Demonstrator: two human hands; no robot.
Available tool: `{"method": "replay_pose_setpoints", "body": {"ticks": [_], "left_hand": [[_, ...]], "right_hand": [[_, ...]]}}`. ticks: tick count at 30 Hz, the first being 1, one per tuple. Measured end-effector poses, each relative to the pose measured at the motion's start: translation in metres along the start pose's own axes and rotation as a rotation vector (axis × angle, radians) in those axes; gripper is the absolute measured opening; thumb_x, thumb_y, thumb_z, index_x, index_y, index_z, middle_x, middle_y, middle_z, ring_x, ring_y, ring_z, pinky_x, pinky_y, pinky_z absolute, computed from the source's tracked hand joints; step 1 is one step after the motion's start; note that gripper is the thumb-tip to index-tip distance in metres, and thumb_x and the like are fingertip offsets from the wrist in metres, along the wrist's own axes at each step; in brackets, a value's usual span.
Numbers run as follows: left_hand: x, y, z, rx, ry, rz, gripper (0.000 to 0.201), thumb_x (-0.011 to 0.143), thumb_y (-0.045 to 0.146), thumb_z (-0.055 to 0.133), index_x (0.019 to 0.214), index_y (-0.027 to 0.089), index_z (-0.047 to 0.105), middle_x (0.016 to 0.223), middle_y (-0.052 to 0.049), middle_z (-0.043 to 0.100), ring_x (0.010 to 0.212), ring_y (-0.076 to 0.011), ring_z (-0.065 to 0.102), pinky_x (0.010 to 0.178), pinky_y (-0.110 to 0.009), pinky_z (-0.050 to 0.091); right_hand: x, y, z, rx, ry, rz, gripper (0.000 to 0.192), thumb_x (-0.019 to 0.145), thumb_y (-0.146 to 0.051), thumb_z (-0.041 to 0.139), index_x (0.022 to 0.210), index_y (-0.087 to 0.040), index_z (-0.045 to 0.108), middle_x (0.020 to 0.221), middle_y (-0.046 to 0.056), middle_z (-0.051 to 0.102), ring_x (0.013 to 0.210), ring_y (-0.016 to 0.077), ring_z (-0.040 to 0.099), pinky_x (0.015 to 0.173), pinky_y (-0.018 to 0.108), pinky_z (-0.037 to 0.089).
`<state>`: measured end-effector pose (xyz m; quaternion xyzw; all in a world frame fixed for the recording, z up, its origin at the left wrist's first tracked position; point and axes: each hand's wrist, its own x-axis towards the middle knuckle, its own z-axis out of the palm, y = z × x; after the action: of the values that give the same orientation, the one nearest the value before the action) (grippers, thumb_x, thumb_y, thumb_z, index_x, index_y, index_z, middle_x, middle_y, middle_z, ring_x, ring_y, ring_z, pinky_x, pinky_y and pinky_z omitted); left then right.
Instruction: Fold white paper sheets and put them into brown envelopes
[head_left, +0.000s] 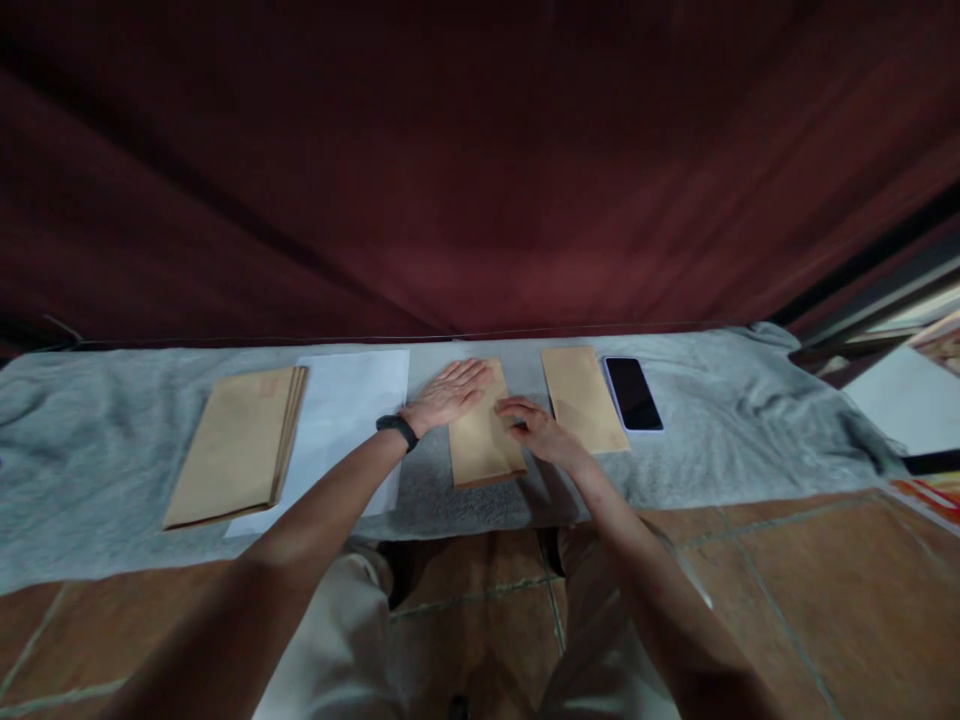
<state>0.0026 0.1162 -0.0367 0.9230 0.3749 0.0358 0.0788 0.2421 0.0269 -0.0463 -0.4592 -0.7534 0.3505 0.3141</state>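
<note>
A brown paper envelope (pixel 480 455) lies in front of me on the grey cloth. My left hand (pixel 451 392) rests flat across its upper part, fingers stretched out, with a dark band on the wrist. At the envelope's right edge is my right hand (pixel 536 428), its fingers loosely bent and apart, the tips on the paper; nothing shows between them. Another brown envelope (pixel 585 400) lies just right of that hand. To the left, a stack of brown envelopes (pixel 232 440) partly covers a white paper sheet (pixel 352 410).
A phone (pixel 634 393) with a pale purple edge lies beside the right envelope. Grey cloth (pixel 720 420) covers the long narrow surface, and a dark red curtain-like cloth (pixel 480 200) hangs behind it. Tiled floor (pixel 787 590) and my legs are below; white paper (pixel 911 400) sits far right.
</note>
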Motion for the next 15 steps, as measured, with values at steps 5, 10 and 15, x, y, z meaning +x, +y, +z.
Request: {"method": "replay_pose_setpoints", "body": {"ticks": [5,10,15], "left_hand": [[-0.009,0.011,0.005,0.003,0.008,0.05,0.061,0.107,0.042,0.024,0.161,0.016,0.03,0.169,-0.008,0.03,0.157,-0.0182,0.023,0.129,-0.039,0.017],[-0.024,0.036,0.012,0.028,0.016,0.081,0.061,0.106,0.043,0.027,0.161,0.017,0.03,0.168,-0.009,0.031,0.157,-0.0198,0.023,0.129,-0.041,0.017],[-0.041,0.064,0.013,0.05,0.015,0.088,0.063,0.107,0.046,0.025,0.161,0.013,0.03,0.166,-0.013,0.034,0.157,-0.0201,0.025,0.129,-0.042,0.018]], "right_hand": [[0.005,0.004,-0.001,-0.005,0.074,0.077,0.033,0.085,-0.003,0.046,0.097,-0.02,0.072,0.114,0.007,0.072,0.112,0.0175,0.065,0.107,0.036,0.047],[0.011,0.002,-0.008,-0.011,0.065,0.174,0.036,0.078,0.0,0.045,0.085,-0.021,0.073,0.099,0.004,0.076,0.101,0.0184,0.069,0.102,0.035,0.051],[0.018,-0.005,-0.01,-0.07,0.058,0.203,0.036,0.08,0.0,0.045,0.084,-0.022,0.075,0.098,0.003,0.078,0.098,0.0179,0.071,0.099,0.033,0.053]]}}
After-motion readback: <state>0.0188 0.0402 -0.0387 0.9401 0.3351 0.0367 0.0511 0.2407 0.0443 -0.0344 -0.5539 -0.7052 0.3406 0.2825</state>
